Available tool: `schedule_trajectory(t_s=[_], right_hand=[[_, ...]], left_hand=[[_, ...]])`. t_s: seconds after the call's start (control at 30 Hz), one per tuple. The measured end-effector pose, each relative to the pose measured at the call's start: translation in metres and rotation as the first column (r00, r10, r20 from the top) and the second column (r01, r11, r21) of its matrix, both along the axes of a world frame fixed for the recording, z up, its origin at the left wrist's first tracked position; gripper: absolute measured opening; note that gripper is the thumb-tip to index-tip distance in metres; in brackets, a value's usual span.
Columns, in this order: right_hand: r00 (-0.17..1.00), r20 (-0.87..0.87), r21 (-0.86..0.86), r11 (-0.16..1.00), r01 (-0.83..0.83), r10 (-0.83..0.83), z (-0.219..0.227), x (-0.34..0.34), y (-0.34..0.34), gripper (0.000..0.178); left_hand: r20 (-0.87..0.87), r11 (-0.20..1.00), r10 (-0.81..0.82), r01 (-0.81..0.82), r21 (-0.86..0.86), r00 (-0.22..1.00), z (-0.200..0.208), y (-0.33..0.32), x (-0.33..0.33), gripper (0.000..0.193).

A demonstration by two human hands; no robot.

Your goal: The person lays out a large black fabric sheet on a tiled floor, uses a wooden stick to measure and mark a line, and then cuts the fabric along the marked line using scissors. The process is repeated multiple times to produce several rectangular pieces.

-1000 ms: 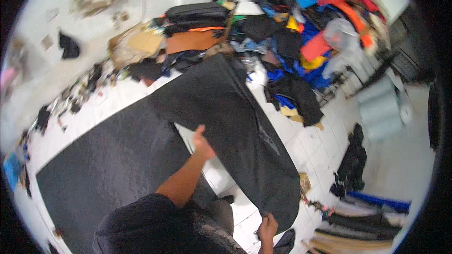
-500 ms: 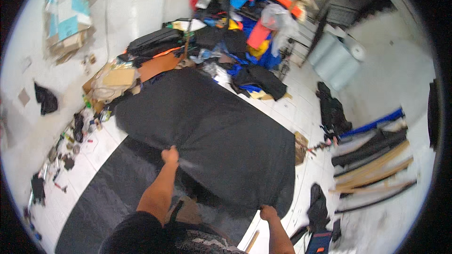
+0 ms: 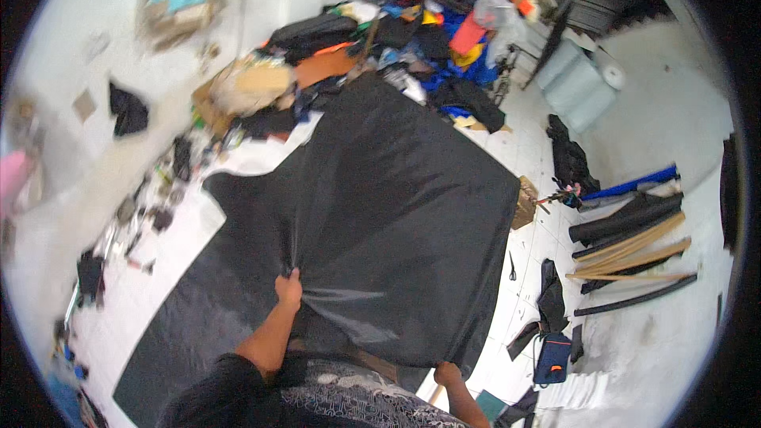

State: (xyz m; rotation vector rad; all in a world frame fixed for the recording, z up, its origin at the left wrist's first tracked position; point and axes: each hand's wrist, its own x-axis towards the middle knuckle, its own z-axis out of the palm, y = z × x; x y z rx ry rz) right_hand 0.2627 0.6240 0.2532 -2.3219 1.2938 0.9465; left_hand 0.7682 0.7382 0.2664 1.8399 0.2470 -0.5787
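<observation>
A wide sheet of black fabric [image 3: 388,190] spreads over the white tiled floor in front of me, part of it lifted. Its near edge is gripped by my left hand [image 3: 288,289], with folds fanning out from the fist. Farther right, my right hand [image 3: 448,374] is closed on the same edge near a corner. Between the two hands the edge sags close to my body. More dark material lies flat on the floor at the lower left, and I cannot tell whether it belongs to the same sheet.
A heap of coloured fabrics and bags [image 3: 444,32] stands beyond the sheet. Small clutter [image 3: 162,198] lines the left wall. On the right are fabric rolls [image 3: 630,222], a dark blue pouch [image 3: 552,358], scissors [image 3: 512,266] and a cardboard piece [image 3: 524,202].
Both hands have drawn the fabric's edge closer to my body. The lifted part has shifted, and its far left side now curls away, baring more white floor. The view has turned slightly.
</observation>
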Motion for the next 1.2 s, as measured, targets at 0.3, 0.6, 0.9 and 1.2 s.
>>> schedule_trajectory(t_s=[0.3,0.6,0.9,1.2], right_hand=[[0.958,-0.095,0.127,0.958,-0.257,0.27,0.036,-0.018,0.193,0.035],[0.899,0.035,-0.038,0.899,-0.436,0.437,0.023,0.027,0.319,0.033],[0.958,-0.055,-0.047,0.957,-0.285,0.283,-0.001,-0.07,0.558,0.033],[0.997,0.045,-0.239,0.97,-0.05,0.063,-0.025,-0.13,0.854,0.029]], left_hand=[[0.001,0.966,-0.148,0.145,0.216,0.989,0.01,0.259,-0.03,0.047],[0.268,0.994,-0.051,0.022,0.108,0.962,-0.008,0.473,-0.098,0.041],[0.164,0.993,-0.095,0.082,0.085,0.982,0.021,0.668,-0.122,0.042],[0.18,0.973,-0.23,0.222,0.063,0.956,0.01,0.872,-0.103,0.048]])
